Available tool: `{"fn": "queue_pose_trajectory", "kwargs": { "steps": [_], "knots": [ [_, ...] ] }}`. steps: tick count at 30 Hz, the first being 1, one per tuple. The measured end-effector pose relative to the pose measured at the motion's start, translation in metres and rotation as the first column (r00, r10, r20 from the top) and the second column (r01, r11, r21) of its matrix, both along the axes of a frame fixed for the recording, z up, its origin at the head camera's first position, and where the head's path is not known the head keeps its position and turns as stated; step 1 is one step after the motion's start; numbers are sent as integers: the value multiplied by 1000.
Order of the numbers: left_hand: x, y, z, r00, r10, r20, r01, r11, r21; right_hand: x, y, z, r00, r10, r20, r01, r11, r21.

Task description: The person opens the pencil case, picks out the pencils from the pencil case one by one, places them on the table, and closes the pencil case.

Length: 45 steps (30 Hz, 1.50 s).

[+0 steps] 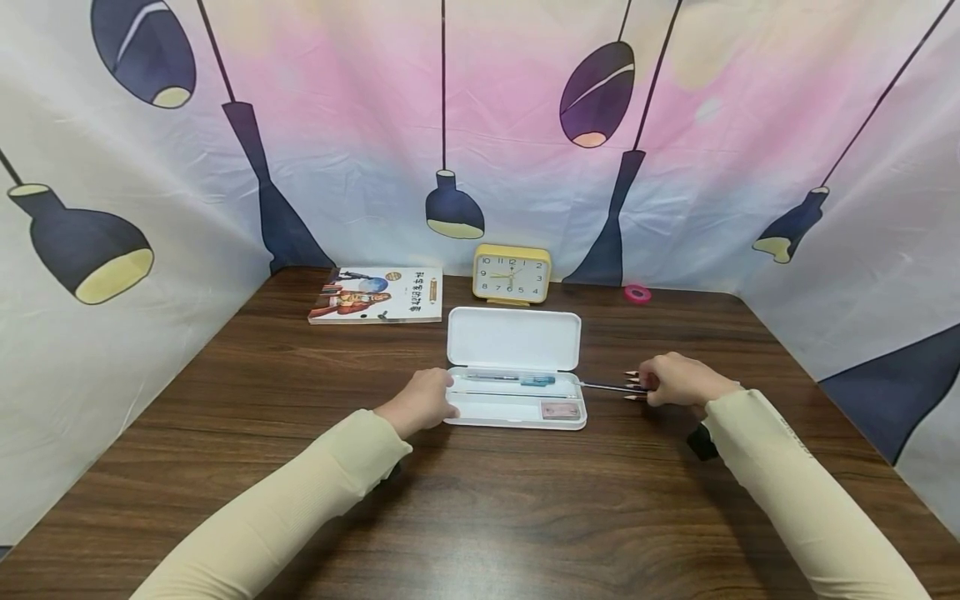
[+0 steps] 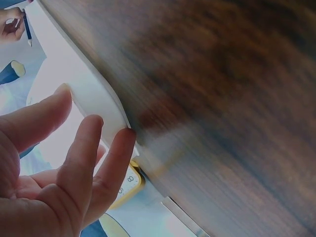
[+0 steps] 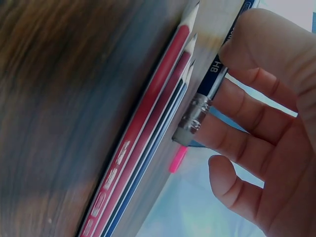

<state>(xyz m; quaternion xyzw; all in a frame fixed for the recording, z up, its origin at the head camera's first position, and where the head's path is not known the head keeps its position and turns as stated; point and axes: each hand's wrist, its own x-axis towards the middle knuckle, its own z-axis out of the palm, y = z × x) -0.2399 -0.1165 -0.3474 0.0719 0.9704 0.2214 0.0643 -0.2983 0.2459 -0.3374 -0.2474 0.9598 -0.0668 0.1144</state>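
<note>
My left hand (image 1: pixel 422 402) holds the left end of an open white pencil case (image 1: pixel 495 422), its thumb and fingertips against the end wall (image 2: pixel 101 89). Inside the case are a pen with a blue-green cap (image 1: pixel 537 381), a thin stick-like item (image 1: pixel 510 395) and a pinkish eraser (image 1: pixel 560 410). My right hand (image 1: pixel 678 379) pinches a dark blue HB pencil (image 3: pixel 213 76) between thumb and fingers. The held pencil's metal band and eraser end show in the right wrist view; its tip points left, at the case's right edge. Several sharpened pencils (image 3: pixel 158 94), red and dark, lie below this hand.
At the back of the wooden table (image 1: pixel 495 508) stand a yellow alarm clock (image 1: pixel 512 275) and a pink ring-shaped roll (image 1: pixel 637 293). A picture book (image 1: pixel 378 294) lies at the back left. Behind the table hangs a lamp-patterned cloth (image 1: pixel 360 150).
</note>
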Motion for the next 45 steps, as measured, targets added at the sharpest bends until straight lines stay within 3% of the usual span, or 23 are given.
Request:
{"fn": "queue_pose_trajectory", "kwargs": {
  "steps": [29,45],
  "knots": [
    [1,1,1,1000,-12,-9,12,1000,-7,7,33,-8,996,-74,47,73,997,23],
    [2,1,3,999,-24,-28,23,1000,-19,10,47,-9,997,-73,27,71,995,65]
  ]
}}
